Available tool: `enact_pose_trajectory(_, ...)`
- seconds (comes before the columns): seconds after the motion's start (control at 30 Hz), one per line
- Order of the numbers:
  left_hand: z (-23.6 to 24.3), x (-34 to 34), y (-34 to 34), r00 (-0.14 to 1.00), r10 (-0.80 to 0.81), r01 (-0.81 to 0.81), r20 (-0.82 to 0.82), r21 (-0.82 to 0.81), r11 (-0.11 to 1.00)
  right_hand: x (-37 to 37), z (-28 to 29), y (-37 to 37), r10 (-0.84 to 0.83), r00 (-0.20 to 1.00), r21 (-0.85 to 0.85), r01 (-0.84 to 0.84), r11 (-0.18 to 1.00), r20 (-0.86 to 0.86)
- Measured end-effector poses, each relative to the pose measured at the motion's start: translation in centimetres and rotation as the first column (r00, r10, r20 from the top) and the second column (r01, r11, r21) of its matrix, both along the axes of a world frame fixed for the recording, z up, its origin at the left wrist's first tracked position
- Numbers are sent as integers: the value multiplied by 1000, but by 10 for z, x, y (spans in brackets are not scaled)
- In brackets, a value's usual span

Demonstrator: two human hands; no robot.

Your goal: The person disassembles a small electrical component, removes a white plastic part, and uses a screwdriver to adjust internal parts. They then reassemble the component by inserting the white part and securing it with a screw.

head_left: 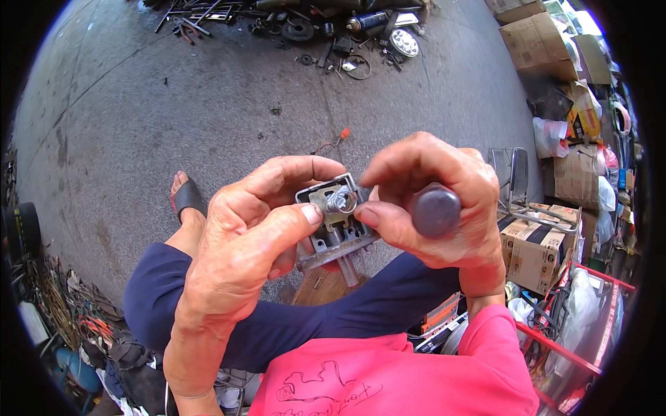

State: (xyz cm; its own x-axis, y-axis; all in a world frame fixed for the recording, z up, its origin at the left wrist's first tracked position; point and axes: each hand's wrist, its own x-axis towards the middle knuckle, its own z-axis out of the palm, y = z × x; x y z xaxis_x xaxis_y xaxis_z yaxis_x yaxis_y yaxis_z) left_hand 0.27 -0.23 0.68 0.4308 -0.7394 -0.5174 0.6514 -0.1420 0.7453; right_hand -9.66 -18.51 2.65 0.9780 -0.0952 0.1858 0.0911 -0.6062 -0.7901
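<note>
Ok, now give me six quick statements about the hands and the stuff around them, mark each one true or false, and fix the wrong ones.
1. The left hand holds a small metal mechanism. True.
2. The metal mechanism is lying on the ground. False: it is held up off the ground.
3. A dark, round-ended object is gripped in the right hand. True.
4. The person is dressed in green on top. False: the shirt is pink.
5. A coil spring shows at the metal mechanism. True.
6. Nothing made of cardboard is in view. False: cardboard boxes are on the right side of the picture.
</note>
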Motion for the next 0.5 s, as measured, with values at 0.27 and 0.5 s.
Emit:
enact_pose_trajectory(0.27,-1,1,1,992,111,-109,66,-30,994,-4,4,2,61,997,-29,-60,998,51)
enact_pose_trajectory(0.5,-4,3,3,968,214,-207,132,-66,976,-5,-12,27,25,996,-139,-14,990,82)
